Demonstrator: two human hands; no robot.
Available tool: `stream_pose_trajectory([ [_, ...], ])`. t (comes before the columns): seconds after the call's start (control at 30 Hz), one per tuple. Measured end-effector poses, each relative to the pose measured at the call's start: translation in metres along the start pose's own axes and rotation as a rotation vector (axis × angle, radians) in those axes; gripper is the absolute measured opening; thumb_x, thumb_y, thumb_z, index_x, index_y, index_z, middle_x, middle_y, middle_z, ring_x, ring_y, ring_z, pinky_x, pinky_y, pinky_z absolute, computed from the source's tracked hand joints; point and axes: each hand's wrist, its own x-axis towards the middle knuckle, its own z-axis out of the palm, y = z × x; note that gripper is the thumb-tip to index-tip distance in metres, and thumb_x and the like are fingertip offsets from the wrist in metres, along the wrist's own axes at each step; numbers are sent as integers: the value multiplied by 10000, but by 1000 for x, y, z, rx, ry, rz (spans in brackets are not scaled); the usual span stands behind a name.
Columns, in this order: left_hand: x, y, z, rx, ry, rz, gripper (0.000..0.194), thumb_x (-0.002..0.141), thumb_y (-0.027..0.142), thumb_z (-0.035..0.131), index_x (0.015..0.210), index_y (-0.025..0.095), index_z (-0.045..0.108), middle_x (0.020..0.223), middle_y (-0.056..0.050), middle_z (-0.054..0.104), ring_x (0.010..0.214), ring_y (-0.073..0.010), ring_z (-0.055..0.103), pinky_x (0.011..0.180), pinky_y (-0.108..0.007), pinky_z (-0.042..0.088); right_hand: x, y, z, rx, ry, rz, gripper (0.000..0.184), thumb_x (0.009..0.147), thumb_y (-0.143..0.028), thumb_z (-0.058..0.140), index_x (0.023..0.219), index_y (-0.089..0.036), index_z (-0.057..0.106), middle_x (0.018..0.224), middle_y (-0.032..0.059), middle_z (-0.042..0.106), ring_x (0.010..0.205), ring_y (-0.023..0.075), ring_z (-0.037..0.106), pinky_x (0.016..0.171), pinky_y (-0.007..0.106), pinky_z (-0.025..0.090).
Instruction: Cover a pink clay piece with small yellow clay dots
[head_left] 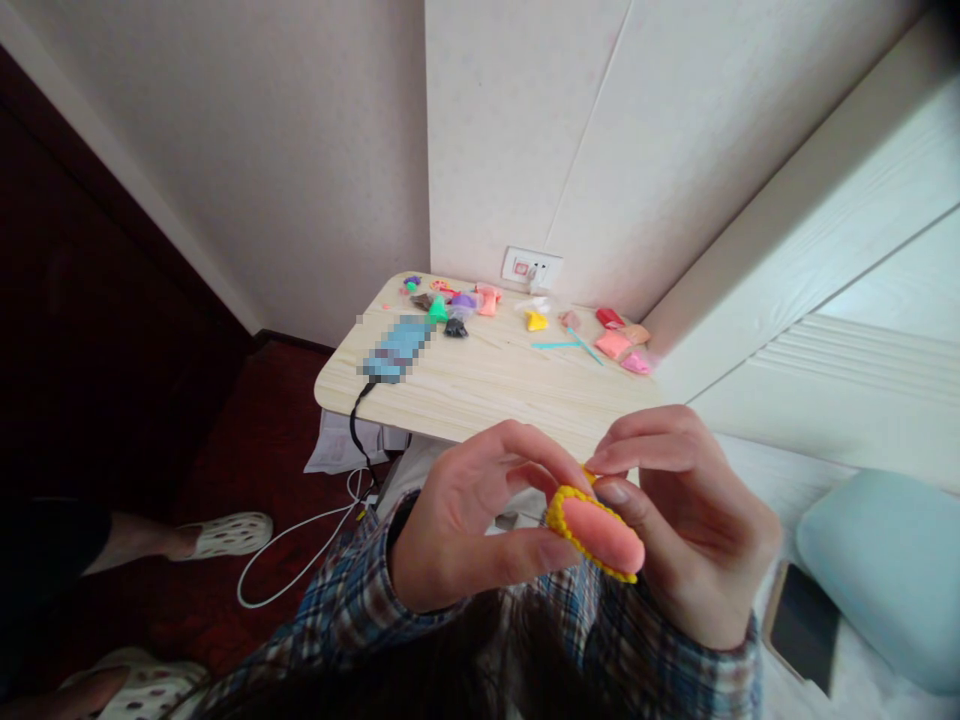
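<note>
My left hand (pixel 469 520) and my right hand (pixel 686 520) meet in front of me, both pinching a small pink clay oval with a yellow beaded rim (pixel 596 530). The left thumb and fingers grip its left end. The right fingers curl over its top and right side. Both sleeves are plaid. Behind the hands stands a light wooden table (pixel 487 385) with several lumps of coloured clay, among them a yellow piece (pixel 536 321), a green piece (pixel 438 310) and pink pieces (pixel 613 344). Two thin blue sticks (pixel 570 344) lie among them.
A blurred blue object (pixel 396 350) with a black cable lies on the table's left. A wall socket (pixel 531 268) sits behind. A phone (pixel 802 625) and pale blue cushion (pixel 885 570) lie on the bed at right. Someone's foot in a white clog (pixel 225 535) rests on the dark red floor.
</note>
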Motion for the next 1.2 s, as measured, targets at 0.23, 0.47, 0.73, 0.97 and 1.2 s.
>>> stream_pose_trajectory([
  [0.23, 0, 0, -1, 25, -12, 9, 186, 828, 188, 841, 981, 200, 736, 879, -33, 720, 844, -153, 660, 812, -272, 561, 2, -1, 0, 12, -26, 11, 66, 928, -186, 788, 956, -246, 783, 885, 13, 698, 820, 181, 627, 672, 320, 526],
  [0.47, 0, 3, -2, 65, -34, 11, 170, 838, 211, 836, 975, 201, 736, 875, -31, 714, 844, -152, 649, 807, -269, 556, 3, -3, -1, -25, -27, 10, 116, 915, -128, 769, 913, -244, 766, 844, 14, 699, 781, 187, 627, 644, 329, 514],
  [0.73, 1, 2, -1, 65, -12, -16, 177, 827, 228, 848, 959, 199, 734, 874, -39, 735, 841, -167, 663, 803, -291, 553, 2, -3, 1, -47, -10, 2, 118, 931, -128, 746, 891, -239, 749, 818, 18, 686, 762, 191, 611, 632, 335, 487],
  [0.97, -3, 3, -1, 80, 12, -39, 173, 835, 218, 849, 967, 197, 739, 882, -33, 718, 838, -152, 648, 789, -271, 540, 1, -1, 1, -65, -20, 23, 107, 990, -167, 688, 906, -231, 697, 856, 5, 640, 802, 169, 584, 666, 314, 451],
  [1.2, -1, -1, -3, 140, 48, 35, 200, 836, 189, 844, 1013, 199, 750, 936, -35, 706, 882, -147, 637, 803, -249, 540, 2, 3, 4, 16, 79, 24, 112, 983, -117, 664, 936, -218, 683, 860, 9, 625, 790, 162, 584, 662, 311, 444],
])
